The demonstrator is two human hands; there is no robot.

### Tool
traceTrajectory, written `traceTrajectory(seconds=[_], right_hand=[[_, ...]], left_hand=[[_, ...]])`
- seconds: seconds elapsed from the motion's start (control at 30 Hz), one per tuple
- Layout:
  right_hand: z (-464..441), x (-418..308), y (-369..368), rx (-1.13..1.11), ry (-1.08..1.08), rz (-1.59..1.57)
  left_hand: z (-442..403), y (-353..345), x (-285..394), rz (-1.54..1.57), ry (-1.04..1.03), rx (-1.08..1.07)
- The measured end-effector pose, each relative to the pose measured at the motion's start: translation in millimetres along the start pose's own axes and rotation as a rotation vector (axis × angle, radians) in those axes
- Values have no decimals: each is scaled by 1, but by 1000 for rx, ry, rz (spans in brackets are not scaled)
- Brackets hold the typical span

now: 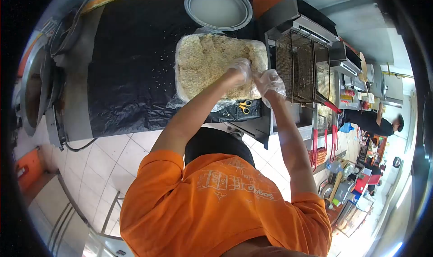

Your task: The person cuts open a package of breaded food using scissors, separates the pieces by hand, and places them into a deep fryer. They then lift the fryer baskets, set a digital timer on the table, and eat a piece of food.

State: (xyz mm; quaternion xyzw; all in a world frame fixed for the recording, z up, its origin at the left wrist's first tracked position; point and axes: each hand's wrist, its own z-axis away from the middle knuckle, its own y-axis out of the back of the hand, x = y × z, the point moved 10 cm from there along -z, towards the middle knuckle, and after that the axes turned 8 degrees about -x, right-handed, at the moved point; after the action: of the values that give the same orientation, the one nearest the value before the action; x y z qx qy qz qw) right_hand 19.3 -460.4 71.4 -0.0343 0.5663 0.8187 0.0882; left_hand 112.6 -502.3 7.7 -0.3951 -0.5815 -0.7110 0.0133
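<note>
A large rectangular tub [177,76] holds a thick layer of pale, crumbly coating [207,60] that looks like breadcrumbs. My left hand [241,71], in a clear plastic glove, is over the right part of the crumbs; its fingertips are hard to make out. Close beside it, at the tub's right edge, is my right hand [269,82], also in a loose clear glove. Its fingers are bent together toward the left hand, and what they pinch, if anything, is too small to tell. Yellow-handled scissors [244,106] lie just below the tub.
Black plastic sheeting [131,76] covers the counter, with scattered crumbs. A round metal pan [218,9] of whitish liquid stands behind the tub. Wire fryer baskets [295,67] with red handles are at the right. Farther right is a person in dark clothes [370,121].
</note>
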Motion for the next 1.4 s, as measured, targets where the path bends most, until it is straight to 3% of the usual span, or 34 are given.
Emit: traceTrajectory(seconds=[0.1,0.33,0.43,0.5,0.57,0.67,0.77,0.83,0.87,0.93,1.03,1.13,1.2,1.23,1.27,1.33,1.37,1.4], right_hand=[[-13,22,-29,158,133,162],[-6,32,-25,66,60,156],[2,36,-22,141,139,159],[0,41,-17,179,53,104],[1,45,-7,217,-36,48],[-2,49,-10,98,-92,114],[-7,43,-12,106,-8,186],[-2,11,-7,201,271,296],[1,8,-1,202,268,297],[25,-34,9,270,617,501],[11,-35,-11,157,682,765],[11,-43,-27,21,727,999],[11,-47,-33,-116,696,1137],[11,-54,-28,-16,780,1122],[17,-73,-17,-11,787,1130],[12,-75,-8,-320,542,1143],[7,-77,-11,-208,663,1119],[-6,-64,-17,-204,649,1136]], left_hand=[[-9,-7,-21,266,185,-239],[-2,11,-15,232,188,-106],[12,25,7,62,100,-263],[1,4,-30,227,318,-137],[5,10,-30,236,332,-142],[13,11,-30,284,318,-120],[21,13,-30,347,311,-44],[29,11,-32,372,328,0],[35,12,-34,392,322,47],[42,12,-33,410,312,91],[43,7,-39,436,370,101],[34,-11,-23,184,241,-9],[54,10,40,-222,-236,163],[49,6,25,-226,22,212],[50,10,25,-226,28,221],[45,7,11,82,118,95],[45,10,12,84,110,107],[45,12,10,122,128,118]])
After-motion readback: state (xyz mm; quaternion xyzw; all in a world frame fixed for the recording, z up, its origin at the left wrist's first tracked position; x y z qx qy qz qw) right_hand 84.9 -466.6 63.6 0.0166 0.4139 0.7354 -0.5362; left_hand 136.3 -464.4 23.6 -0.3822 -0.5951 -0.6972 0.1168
